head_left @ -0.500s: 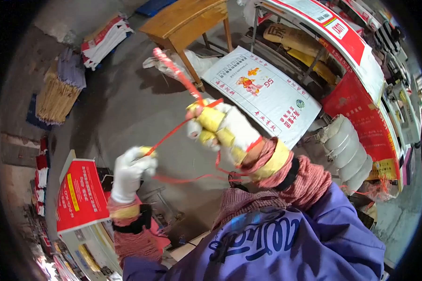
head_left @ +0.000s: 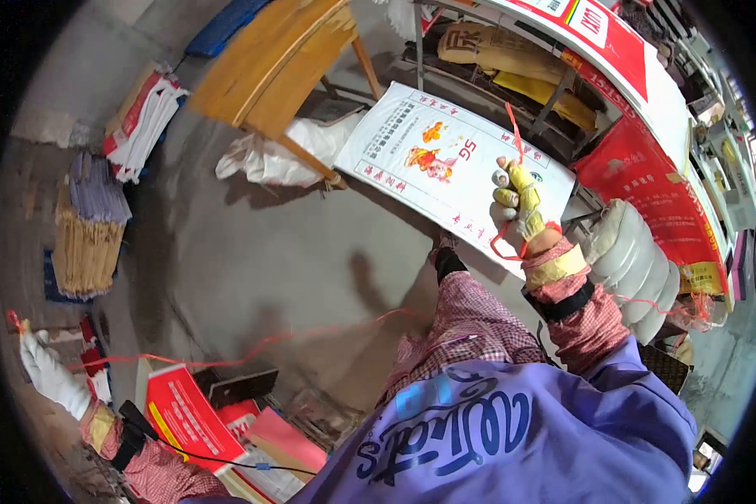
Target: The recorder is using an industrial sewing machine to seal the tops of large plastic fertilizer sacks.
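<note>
2 gloved hands, left (head_left: 46,370) & right (head_left: 517,206), each fisted on 1 red string (head_left: 252,349) (stretched between, arms wide).

Thin red plastic string (head_left: 252,357) stretches between gloved left hand (head_left: 46,370) and raised right hand (head_left: 517,206) — above a grey concrete floor (head_left: 252,252).

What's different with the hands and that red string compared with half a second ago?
The hands have spread wide apart: the left hand swung out to the far left, the right hand out to the right, drawing the red string out long between them. Both keep hold of it, gloves on; the printed white sack lies unmoved.
</note>
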A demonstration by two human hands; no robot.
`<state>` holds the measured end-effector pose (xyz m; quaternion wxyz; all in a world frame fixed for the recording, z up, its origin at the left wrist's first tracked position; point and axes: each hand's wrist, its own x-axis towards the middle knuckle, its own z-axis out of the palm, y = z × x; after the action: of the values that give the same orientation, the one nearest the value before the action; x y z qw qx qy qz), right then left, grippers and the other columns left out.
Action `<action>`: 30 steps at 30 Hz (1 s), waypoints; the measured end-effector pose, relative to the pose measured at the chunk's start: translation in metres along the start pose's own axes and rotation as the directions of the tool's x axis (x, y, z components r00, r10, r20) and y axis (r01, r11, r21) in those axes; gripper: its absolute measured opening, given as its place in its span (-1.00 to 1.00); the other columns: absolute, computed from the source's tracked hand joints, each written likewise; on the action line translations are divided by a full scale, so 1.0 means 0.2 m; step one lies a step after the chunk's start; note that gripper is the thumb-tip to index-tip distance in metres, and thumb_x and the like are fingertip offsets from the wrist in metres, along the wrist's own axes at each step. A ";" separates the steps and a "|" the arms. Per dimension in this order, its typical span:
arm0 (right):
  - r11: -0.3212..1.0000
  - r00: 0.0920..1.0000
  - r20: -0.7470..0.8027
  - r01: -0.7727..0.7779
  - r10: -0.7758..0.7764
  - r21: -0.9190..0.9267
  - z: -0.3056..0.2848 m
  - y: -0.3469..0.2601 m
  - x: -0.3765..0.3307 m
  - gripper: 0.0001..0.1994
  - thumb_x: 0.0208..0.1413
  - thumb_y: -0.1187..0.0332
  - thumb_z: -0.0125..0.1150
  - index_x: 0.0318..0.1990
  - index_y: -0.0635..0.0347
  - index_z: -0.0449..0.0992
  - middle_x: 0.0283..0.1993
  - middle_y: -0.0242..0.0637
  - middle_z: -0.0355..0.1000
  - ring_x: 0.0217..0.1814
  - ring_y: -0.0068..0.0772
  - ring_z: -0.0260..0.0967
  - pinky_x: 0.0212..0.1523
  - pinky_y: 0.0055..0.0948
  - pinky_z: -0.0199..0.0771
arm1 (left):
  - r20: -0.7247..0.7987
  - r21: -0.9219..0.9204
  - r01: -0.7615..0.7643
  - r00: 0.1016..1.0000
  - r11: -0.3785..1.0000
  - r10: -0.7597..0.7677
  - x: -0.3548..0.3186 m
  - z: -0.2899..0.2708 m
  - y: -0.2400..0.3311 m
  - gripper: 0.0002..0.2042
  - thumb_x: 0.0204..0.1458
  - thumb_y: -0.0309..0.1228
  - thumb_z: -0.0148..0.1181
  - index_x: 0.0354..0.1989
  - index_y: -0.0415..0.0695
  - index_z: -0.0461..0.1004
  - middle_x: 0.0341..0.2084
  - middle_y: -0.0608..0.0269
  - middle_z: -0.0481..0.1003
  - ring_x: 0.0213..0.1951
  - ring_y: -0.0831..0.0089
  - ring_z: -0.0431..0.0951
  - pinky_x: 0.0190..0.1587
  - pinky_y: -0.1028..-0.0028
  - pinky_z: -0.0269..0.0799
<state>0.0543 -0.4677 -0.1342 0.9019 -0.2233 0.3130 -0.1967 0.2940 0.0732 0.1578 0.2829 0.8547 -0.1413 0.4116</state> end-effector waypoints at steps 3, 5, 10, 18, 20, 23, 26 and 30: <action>0.996 0.999 -0.053 0.014 -0.009 0.090 -0.10 -0.01 0.32 -0.78 0.13 0.18 0.01 -0.17 0.07 0.30 -0.49 -0.54 0.22 -0.71 -0.82 -0.05 -0.81 -0.82 -0.09 | 0.086 -0.037 0.115 0.990 0.993 -0.111 0.04 0.62 0.48 -0.68 0.12 -0.23 -0.10 -0.06 -0.15 0.38 -0.47 0.40 0.40 -0.57 0.69 0.20 -0.51 0.63 0.16; 0.999 0.984 -0.175 0.002 0.006 0.046 -0.05 -0.03 0.55 -0.77 0.11 0.17 0.03 -0.19 0.07 0.32 -0.51 -0.54 0.23 -0.72 -0.83 -0.05 -0.81 -0.82 -0.09 | 0.448 0.047 0.086 0.889 0.995 -0.098 -0.04 1.16 0.50 -0.69 0.13 -0.19 -0.15 -0.27 -0.14 0.45 -0.50 0.38 0.42 -0.53 0.64 0.34 -0.43 0.62 0.26; 0.990 0.968 -0.249 0.054 -0.021 0.127 -0.03 -0.20 1.13 -0.77 0.06 0.10 0.07 -0.35 0.04 0.33 -0.57 -0.49 0.28 -0.74 -0.81 -0.01 -0.83 -0.80 -0.07 | 0.937 -0.221 0.156 0.309 0.963 0.165 -0.52 2.36 0.94 -0.85 0.00 -0.50 0.04 -0.27 -0.27 0.46 -0.48 0.26 0.48 -0.42 0.56 0.45 -0.29 0.57 0.39; 0.988 0.776 -0.628 0.133 -0.056 0.076 -0.68 -0.65 1.73 -0.86 0.15 0.21 -0.06 -0.27 0.03 0.32 -0.59 -0.52 0.21 -0.77 -0.75 -0.04 -0.80 -0.73 -0.07 | 0.891 -0.154 0.499 -0.303 0.853 0.338 -0.86 4.01 1.73 -0.79 0.03 -0.47 0.04 -0.19 -0.30 0.44 -0.42 0.31 0.49 -0.35 0.62 0.44 -0.25 0.63 0.35; 0.980 0.700 -0.709 0.186 -0.088 0.063 -0.95 -0.66 1.83 -0.80 0.13 0.18 -0.07 -0.23 0.07 0.35 -0.60 -0.47 0.25 -0.77 -0.68 -0.03 -0.79 -0.65 -0.07 | 0.740 -0.286 0.389 -0.491 0.876 0.460 -0.99 4.40 1.93 -0.83 -0.02 -0.45 0.09 -0.30 -0.28 0.48 -0.41 0.33 0.46 -0.32 0.55 0.41 -0.17 0.58 0.31; 0.983 0.566 -0.822 0.175 -0.059 0.050 -1.22 -0.71 1.95 -0.80 0.15 0.16 -0.09 -0.28 0.05 0.37 -0.64 -0.53 0.21 -0.81 -0.72 -0.08 -0.82 -0.69 -0.05 | 0.552 -0.326 0.538 -0.559 0.777 0.618 -1.21 4.86 2.15 -0.84 -0.04 -0.45 0.12 -0.32 -0.26 0.51 -0.46 0.34 0.46 -0.36 0.56 0.42 -0.16 0.57 0.31; 0.996 0.420 -0.905 0.074 -0.073 -0.046 -1.50 -0.78 1.97 -0.76 0.14 0.15 -0.07 -0.23 0.09 0.38 -0.65 -0.50 0.23 -0.83 -0.70 -0.09 -0.83 -0.68 -0.06 | 0.574 -0.482 0.333 -0.578 0.810 0.580 -1.43 5.23 2.40 -0.81 -0.01 -0.36 0.07 -0.42 -0.24 0.51 -0.39 0.30 0.44 -0.32 0.53 0.40 -0.24 0.53 0.31; 0.977 0.382 -0.908 -0.053 -0.170 -0.205 -1.72 -0.98 2.12 -0.74 0.06 0.11 -0.02 -0.30 0.07 0.48 -0.67 -0.43 0.29 -0.81 -0.61 -0.01 -0.80 -0.58 -0.02 | 0.663 -0.748 0.145 0.146 0.648 0.734 -1.43 6.02 2.25 -0.79 -0.07 -0.43 0.05 -0.22 -0.15 0.41 -0.29 0.07 0.42 -0.24 0.08 0.42 -0.17 0.30 0.35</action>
<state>0.0963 -0.9359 -0.4761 0.5411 -0.1769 0.7705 -0.2867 0.6534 -1.0058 -0.5045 0.3163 0.6915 -0.6039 -0.2389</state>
